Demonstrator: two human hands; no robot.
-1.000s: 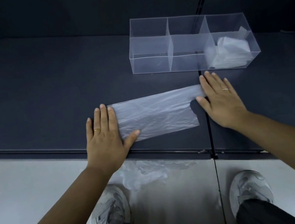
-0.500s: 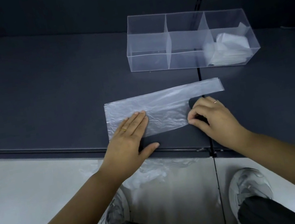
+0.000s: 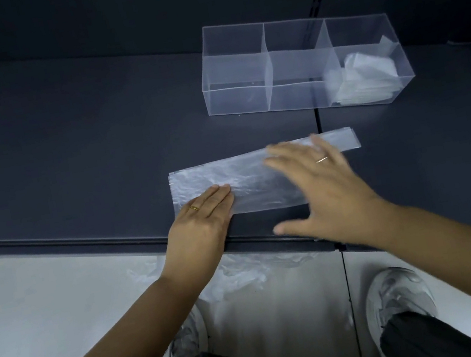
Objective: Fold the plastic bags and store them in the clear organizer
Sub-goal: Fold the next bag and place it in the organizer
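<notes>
Item: one plastic bag (image 3: 246, 176), translucent, laid flat as a long narrow strip on the dark work surface (image 3: 64, 145). It lies in front of the clear organizer (image 3: 235, 96), on the person's side, parallel to its long wall and apart from it. Left hand (image 3: 201, 225): fingers straight and together, pressed flat on the strip's near corner, below the organizer's left end. Judged an anchor, so that the slippery film cannot skate while it is worked. Right hand (image 3: 324, 191): fingers straight and spread, gripping nothing, over the part of the strip below the organizer's middle and right compartments. It is motion-blurred, so contact cannot be confirmed; probably smoothing out air or setting a crease. Folded bags (image 3: 363, 74): a whitish stack in the organizer's right-end compartment; no bags are visible in the middle and left ones. Loose bags (image 3: 244, 271): a crumpled heap on the pale floor, further toward the person than the strip, presumably stock awaiting folding. Status: the strip is narrowed lengthwise but too long for a compartment, so end-to-end folds are likely due before storage.
</notes>
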